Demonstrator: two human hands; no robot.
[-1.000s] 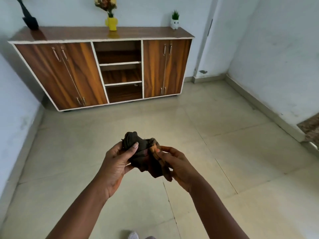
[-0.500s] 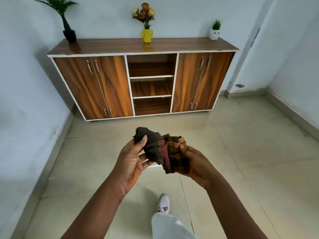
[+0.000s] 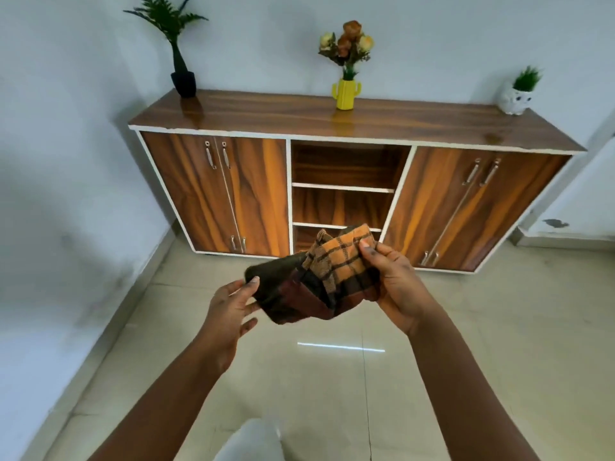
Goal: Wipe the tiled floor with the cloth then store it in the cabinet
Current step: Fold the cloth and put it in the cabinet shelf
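I hold a folded checked cloth (image 3: pixel 319 281), brown, orange and dark red, in front of me at chest height. My left hand (image 3: pixel 229 307) pinches its dark left end with thumb on top. My right hand (image 3: pixel 396 277) grips its orange right end. Straight ahead against the wall stands the wooden cabinet (image 3: pixel 259 194). Its two door pairs are closed, and three open shelves (image 3: pixel 346 188) sit in its middle. The cloth hides part of the lowest shelf. Beige floor tiles (image 3: pixel 482 327) lie below my arms.
On the cabinet top stand a black vase with a green plant (image 3: pixel 181 78), a yellow vase of flowers (image 3: pixel 345 91) and a small white pot plant (image 3: pixel 517 94). White walls close in on the left (image 3: pixel 60 227) and behind. My white-clad knee (image 3: pixel 253 440) shows at the bottom.
The cabinet has come much closer and now fills the view ahead. The cloth has been turned and spread a little, showing its orange checked side under my right hand.
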